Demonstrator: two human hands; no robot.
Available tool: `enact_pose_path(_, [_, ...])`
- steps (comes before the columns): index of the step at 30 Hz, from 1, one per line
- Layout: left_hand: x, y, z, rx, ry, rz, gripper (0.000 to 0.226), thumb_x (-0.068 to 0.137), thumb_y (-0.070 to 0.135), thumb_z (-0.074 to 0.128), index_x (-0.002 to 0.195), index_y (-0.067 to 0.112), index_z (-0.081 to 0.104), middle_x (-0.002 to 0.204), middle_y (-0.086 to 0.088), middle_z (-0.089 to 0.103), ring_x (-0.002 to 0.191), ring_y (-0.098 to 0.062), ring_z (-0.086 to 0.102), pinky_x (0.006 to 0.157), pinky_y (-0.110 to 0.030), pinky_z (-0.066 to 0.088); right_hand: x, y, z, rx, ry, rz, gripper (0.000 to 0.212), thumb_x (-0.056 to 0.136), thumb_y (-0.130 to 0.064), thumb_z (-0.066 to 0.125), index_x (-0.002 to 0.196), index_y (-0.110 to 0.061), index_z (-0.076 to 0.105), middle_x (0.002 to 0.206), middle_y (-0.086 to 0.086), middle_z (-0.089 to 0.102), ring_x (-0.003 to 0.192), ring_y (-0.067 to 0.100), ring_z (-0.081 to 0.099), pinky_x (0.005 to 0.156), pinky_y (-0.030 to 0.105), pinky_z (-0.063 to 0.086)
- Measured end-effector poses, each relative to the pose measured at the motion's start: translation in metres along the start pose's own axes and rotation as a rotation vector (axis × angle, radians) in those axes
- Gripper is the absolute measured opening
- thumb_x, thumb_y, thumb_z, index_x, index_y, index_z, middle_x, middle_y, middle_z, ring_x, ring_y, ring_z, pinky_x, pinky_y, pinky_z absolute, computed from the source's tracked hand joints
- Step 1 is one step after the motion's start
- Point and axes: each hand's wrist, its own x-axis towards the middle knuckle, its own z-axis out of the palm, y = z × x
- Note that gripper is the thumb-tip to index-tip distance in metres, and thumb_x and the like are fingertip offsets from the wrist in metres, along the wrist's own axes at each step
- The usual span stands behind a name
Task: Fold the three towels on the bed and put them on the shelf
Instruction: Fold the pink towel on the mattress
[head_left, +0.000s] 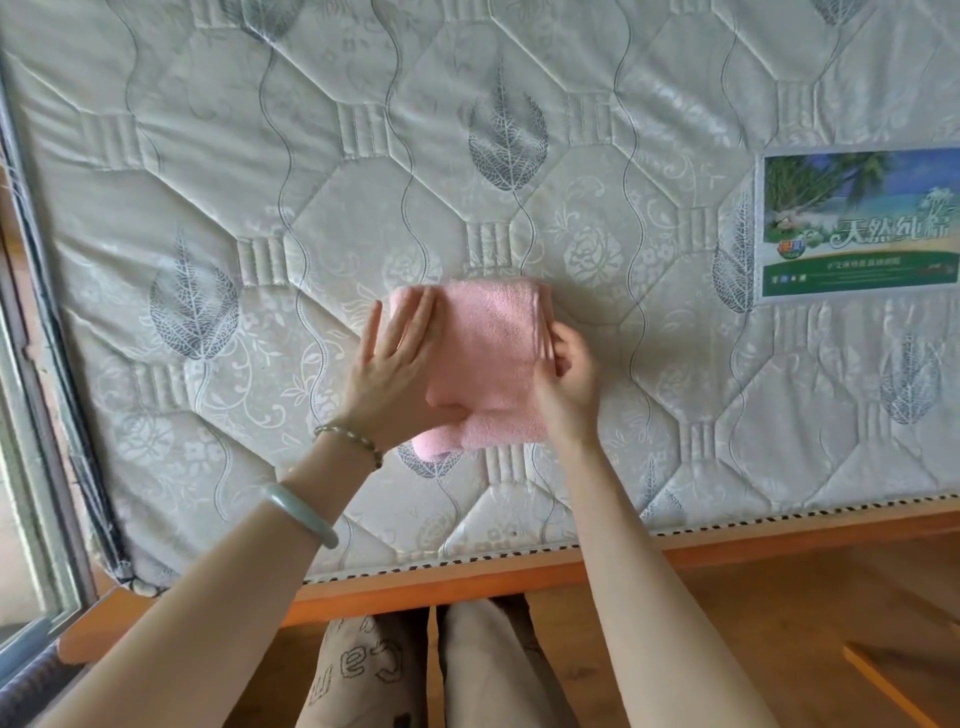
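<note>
Pink towel (488, 358), folded to a thick square, lies on the bare quilted mattress of the bed (260, 182), just below frame centre. Left hand (397, 364) lies flat on the towel's 9 o'clock side, fingers extended and together, palm down; grip open, pressing not clasping. Right hand (569, 374) at the towel's 3 o'clock edge, fingers curled around the stacked layers; grip closed on the towel. One loose fold protrudes at the 6 o'clock edge. Printed label (860, 223) on the mattress at 2 o'clock, well apart from the towel. Beaded bracelet (350, 441) and pale bangle (301, 514) on left forearm.
</note>
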Motion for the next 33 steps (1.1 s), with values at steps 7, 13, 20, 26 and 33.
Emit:
enact_pose_path(7, [0.003,0.015,0.002,-0.028,0.206,0.084,0.107,0.071,0.078,0.042,0.151,0.009,0.022,0.158,-0.012,0.017,0.147,-0.025,0.011,0.119,-0.050,0.010,-0.010,-0.010,0.026,-0.724,0.029,-0.886,0.048,0.085,-0.004,0.045,0.132,-0.004,0.054,0.141,0.018,0.048,0.134,0.034,0.040,0.116,0.046,0.024])
enact_pose_path(13, [-0.006,0.007,0.018,-0.002,0.026,0.050,0.126,0.057,0.082,0.044,0.152,0.009,0.009,0.161,-0.009,0.005,0.148,-0.022,-0.001,0.119,-0.051,-0.001,0.019,0.031,0.021,-1.019,-0.105,-0.767,0.051,0.099,-0.034,0.030,0.147,-0.016,0.034,0.154,0.013,0.028,0.144,0.030,0.021,0.118,0.049,0.013])
enact_pose_path(20, [0.008,0.017,0.018,0.023,-0.070,-0.065,0.139,0.046,0.084,0.054,0.150,0.014,-0.004,0.160,-0.006,-0.002,0.148,-0.021,-0.002,0.117,-0.056,-0.002,0.024,0.026,0.023,-1.003,-0.190,-0.666,0.054,0.097,-0.035,0.030,0.148,-0.017,0.028,0.156,0.011,0.024,0.145,0.028,0.017,0.117,0.049,0.016])
enact_pose_path(26, [-0.019,0.000,0.007,-0.510,0.183,-0.157,0.115,0.068,0.050,0.077,0.152,0.009,0.010,0.159,-0.013,0.006,0.147,-0.028,0.004,0.120,-0.046,0.005,0.007,0.006,0.002,-0.433,0.023,-0.361,0.069,0.086,-0.030,0.063,0.145,-0.011,0.033,0.149,0.018,0.029,0.138,0.029,0.028,0.111,0.042,0.030])
enact_pose_path(33, [-0.034,0.001,0.018,-1.422,-0.069,-0.782,0.076,0.071,0.045,0.079,0.127,0.004,0.048,0.121,-0.012,0.063,0.103,-0.021,0.063,0.094,-0.039,0.051,-0.008,0.013,-0.020,-0.022,-0.235,0.267,0.062,0.077,-0.046,0.074,0.123,-0.016,0.044,0.113,0.000,0.059,0.093,0.007,0.059,0.072,0.018,0.047])
